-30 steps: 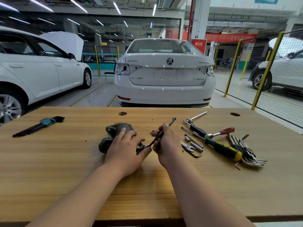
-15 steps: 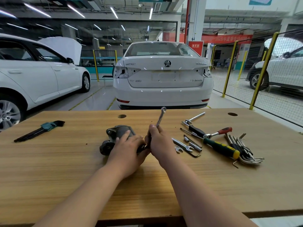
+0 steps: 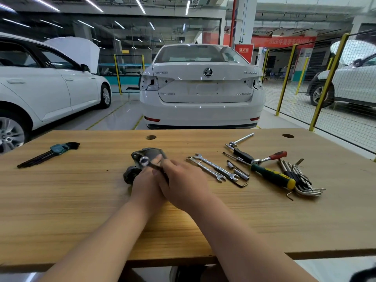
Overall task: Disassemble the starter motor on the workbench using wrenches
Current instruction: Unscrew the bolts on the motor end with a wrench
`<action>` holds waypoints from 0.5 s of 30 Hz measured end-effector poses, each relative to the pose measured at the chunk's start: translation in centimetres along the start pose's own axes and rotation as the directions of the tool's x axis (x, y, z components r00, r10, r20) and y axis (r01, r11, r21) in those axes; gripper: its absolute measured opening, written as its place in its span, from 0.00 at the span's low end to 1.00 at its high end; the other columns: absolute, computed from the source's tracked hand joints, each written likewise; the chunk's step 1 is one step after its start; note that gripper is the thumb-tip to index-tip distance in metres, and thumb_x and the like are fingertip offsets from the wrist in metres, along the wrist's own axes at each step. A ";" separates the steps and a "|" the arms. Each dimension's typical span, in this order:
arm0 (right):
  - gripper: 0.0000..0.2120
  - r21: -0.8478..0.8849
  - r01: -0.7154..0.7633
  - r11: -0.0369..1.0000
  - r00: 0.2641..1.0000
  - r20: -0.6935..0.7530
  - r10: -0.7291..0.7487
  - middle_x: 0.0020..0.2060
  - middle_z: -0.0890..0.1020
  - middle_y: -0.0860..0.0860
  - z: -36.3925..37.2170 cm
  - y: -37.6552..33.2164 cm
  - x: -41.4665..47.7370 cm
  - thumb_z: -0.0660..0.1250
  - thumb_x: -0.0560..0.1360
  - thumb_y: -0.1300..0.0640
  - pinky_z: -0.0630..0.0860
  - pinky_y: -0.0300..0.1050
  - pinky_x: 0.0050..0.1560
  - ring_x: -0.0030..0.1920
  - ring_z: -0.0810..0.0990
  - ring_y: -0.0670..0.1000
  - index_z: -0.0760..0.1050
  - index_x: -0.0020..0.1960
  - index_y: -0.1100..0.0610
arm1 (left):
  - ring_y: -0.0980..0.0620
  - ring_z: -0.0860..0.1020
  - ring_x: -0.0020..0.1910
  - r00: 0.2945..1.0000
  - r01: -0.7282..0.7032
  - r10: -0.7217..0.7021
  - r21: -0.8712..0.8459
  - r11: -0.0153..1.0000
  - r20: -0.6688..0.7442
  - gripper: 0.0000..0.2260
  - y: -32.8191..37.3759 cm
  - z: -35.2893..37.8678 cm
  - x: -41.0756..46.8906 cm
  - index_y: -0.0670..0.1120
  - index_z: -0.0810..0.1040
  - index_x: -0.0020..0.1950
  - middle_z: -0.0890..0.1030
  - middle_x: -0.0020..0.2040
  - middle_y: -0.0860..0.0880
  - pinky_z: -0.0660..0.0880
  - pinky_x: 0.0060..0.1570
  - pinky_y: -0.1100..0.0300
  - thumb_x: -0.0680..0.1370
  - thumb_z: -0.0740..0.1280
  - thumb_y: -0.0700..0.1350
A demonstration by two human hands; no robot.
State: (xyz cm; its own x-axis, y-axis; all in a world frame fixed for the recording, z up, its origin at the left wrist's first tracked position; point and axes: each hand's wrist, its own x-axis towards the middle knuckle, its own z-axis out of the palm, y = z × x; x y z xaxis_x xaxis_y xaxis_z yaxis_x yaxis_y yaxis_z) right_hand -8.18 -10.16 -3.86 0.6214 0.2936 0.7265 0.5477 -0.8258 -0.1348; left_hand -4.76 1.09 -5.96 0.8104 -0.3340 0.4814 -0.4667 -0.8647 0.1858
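Matt wood-grain workbench (image 3: pixel 81 200), shiny metal wrenches (image 3: pixel 213 166), dull grey metal starter motor (image 3: pixel 149 153)

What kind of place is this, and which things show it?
Probably a car repair workshop or training garage: a white sedan and a second white car with raised bonnet stand indoors, a wooden workbench carries wrenches and hex keys, and yellow-posted mesh fencing divides bays.

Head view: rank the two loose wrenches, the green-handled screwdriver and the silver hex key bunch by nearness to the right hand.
1. Two loose wrenches, just right of the right hand.
2. Green-handled screwdriver, farther right.
3. Silver hex key bunch, farthest right, beyond the screwdriver.
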 end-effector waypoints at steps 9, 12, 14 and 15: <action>0.12 0.259 -0.106 0.960 0.992 -0.044 0.121 0.30 0.75 0.50 -1.0 2.4 0.2 0.60 0.79 0.52 0.69 0.48 0.33 0.31 0.73 0.55 0.72 0.39 0.56 | 0.41 0.79 0.51 0.965 0.025 -0.049 -0.094 0.995 -0.257 0.08 1.7 0.0 0.3 0.43 0.80 0.46 0.82 0.45 0.46 0.77 0.41 0.40 0.68 0.70 0.40; 0.15 0.225 -0.050 0.973 0.983 -0.162 0.088 0.29 0.78 0.52 -0.5 2.2 0.0 0.59 0.78 0.51 0.70 0.47 0.29 0.28 0.74 0.54 0.74 0.37 0.59 | 0.42 0.77 0.56 0.973 0.086 -0.115 -0.149 0.985 -0.200 0.10 1.5 0.7 1.2 0.43 0.79 0.51 0.81 0.50 0.46 0.74 0.50 0.42 0.72 0.65 0.45; 0.15 0.468 -0.191 0.863 0.939 -0.169 0.299 0.27 0.77 0.49 -0.5 2.8 0.6 0.60 0.78 0.52 0.69 0.44 0.27 0.26 0.74 0.49 0.73 0.36 0.56 | 0.46 0.71 0.65 0.987 0.049 -0.068 -0.129 0.990 -0.148 0.18 1.0 1.2 1.8 0.46 0.78 0.59 0.79 0.58 0.49 0.70 0.60 0.42 0.73 0.64 0.54; 0.15 0.620 -0.302 0.724 0.884 -0.103 0.457 0.26 0.77 0.48 -0.7 3.4 1.2 0.59 0.79 0.52 0.69 0.41 0.26 0.26 0.73 0.46 0.74 0.36 0.56 | 0.48 0.68 0.68 0.992 0.013 -0.026 -0.103 0.995 -0.122 0.21 0.6 1.4 2.0 0.49 0.77 0.61 0.77 0.62 0.52 0.67 0.64 0.43 0.72 0.66 0.58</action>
State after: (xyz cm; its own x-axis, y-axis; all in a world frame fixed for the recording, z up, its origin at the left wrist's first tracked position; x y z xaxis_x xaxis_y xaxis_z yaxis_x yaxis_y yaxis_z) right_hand -5.93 -12.97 -3.01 0.7417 -0.1672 0.6496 0.5564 -0.3875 -0.7350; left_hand -2.96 -0.67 -6.13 0.7728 -0.2634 0.5774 -0.4901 -0.8257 0.2794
